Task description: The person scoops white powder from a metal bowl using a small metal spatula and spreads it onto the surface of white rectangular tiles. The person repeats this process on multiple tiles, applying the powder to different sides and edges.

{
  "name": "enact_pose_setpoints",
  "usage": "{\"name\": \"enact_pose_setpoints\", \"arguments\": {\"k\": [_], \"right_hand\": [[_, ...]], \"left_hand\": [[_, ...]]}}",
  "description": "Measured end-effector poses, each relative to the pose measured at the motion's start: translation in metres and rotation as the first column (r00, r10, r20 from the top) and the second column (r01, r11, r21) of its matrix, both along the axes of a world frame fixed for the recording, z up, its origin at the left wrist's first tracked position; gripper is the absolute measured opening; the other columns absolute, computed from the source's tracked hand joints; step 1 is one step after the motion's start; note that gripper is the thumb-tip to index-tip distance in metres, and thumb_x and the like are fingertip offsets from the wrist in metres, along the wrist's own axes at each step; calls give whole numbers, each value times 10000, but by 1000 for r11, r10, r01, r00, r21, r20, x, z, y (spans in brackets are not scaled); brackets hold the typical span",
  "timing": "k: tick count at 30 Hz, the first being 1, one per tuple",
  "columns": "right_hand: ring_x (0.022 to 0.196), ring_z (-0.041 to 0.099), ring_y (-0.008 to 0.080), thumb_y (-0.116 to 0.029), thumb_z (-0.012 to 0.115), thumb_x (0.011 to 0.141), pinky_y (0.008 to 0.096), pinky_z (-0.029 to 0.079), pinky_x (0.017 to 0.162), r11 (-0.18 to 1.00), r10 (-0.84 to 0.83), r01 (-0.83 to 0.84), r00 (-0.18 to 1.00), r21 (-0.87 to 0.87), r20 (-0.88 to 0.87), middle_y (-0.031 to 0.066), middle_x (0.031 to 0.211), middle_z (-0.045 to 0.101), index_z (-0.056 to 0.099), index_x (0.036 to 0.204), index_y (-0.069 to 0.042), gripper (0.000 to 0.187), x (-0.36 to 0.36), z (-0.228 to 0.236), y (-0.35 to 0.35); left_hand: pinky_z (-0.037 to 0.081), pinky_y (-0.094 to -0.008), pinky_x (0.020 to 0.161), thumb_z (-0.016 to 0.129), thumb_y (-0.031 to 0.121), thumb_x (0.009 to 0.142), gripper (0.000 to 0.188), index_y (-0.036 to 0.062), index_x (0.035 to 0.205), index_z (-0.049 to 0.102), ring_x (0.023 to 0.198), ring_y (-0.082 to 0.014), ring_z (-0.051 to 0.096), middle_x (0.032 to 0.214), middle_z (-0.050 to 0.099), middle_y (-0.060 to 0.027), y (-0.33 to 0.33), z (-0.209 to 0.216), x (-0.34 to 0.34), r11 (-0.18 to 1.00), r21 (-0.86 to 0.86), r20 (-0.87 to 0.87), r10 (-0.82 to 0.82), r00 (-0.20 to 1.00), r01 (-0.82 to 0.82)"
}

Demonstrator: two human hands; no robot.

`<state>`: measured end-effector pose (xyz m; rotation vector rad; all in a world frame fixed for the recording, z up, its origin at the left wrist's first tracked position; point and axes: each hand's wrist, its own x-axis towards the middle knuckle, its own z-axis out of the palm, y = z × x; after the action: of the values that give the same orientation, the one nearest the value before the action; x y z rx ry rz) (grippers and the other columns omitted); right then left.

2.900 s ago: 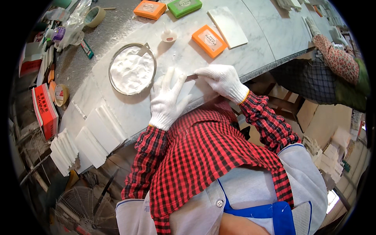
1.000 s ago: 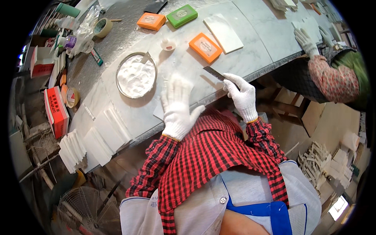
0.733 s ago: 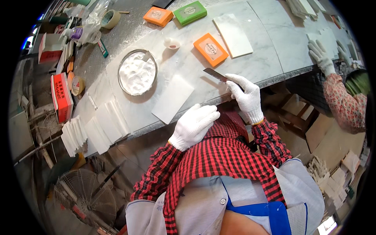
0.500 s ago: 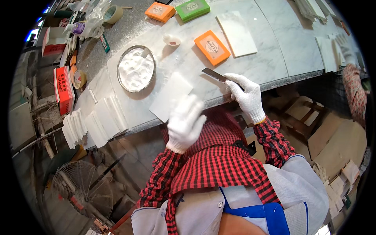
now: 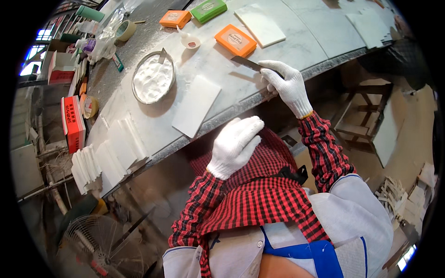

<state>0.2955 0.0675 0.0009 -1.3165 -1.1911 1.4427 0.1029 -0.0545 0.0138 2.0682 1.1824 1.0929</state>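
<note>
My gloved right hand (image 5: pixel 289 85) grips a thin, dark flat-bladed knife (image 5: pixel 248 64) over the table's front edge, its blade pointing left. My gloved left hand (image 5: pixel 235 144) hangs in front of my checked apron, just off the table edge, palm turned down. Its fingers are stretched out and hold nothing. A white rectangular tile (image 5: pixel 197 106) lies on the table beyond the left hand, apart from it. Behind and left of the tile stands a round bowl (image 5: pixel 174 78) of white paste, with a small metal scraper (image 5: pixel 162 56) stuck in at its far rim.
Orange boxes (image 5: pixel 235 41), a green box (image 5: pixel 208 10), a small white nozzle-tipped container (image 5: pixel 189 41) and another white slab (image 5: pixel 260 25) lie farther back. Stacked white tiles (image 5: pixel 111 157) line the left edge. A red box (image 5: pixel 73 123) and tape roll (image 5: pixel 125 30) sit left; a fan (image 5: pixel 104 250) stands below.
My left hand has moved right, off the white tile, which now shows whole. The right hand keeps the knife. The view has shifted; the other person's gloved hand at far right no longer shows clearly.
</note>
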Motion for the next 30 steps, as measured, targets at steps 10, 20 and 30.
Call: {"name": "enact_pose_setpoints", "arguments": {"k": [10,20,30], "right_hand": [[666,606,63,-183,660,991,201,475,581,993,-12,-1,994,-115,-113,41,872,714,671,1241,16,319,-14,17,-84],[752,612,76,-183,605,1019,229,493,659,995,-55,57,998,-84,20,38,949,707,650,1156,-15,222,16,26,-79],[805,689,207,-149,670,940,324,540,758,840,297,-434,870,326,393,126,896,723,698,1030,-14,164,-35,8,26]], "left_hand": [[232,-633,1172,763,468,851,784,82,1479,495,1419,-452,402,1474,502,-274,-10,-3,-25,829,161,-463,543,701,-536],[553,-386,905,786,112,841,282,45,1112,752,963,-276,728,1052,753,-134,-7,-2,-1,956,-28,172,291,941,-290],[412,-474,1110,880,247,746,765,106,1430,566,1332,-371,492,1442,528,-172,19,-2,-71,864,176,-367,503,782,-472]]}}
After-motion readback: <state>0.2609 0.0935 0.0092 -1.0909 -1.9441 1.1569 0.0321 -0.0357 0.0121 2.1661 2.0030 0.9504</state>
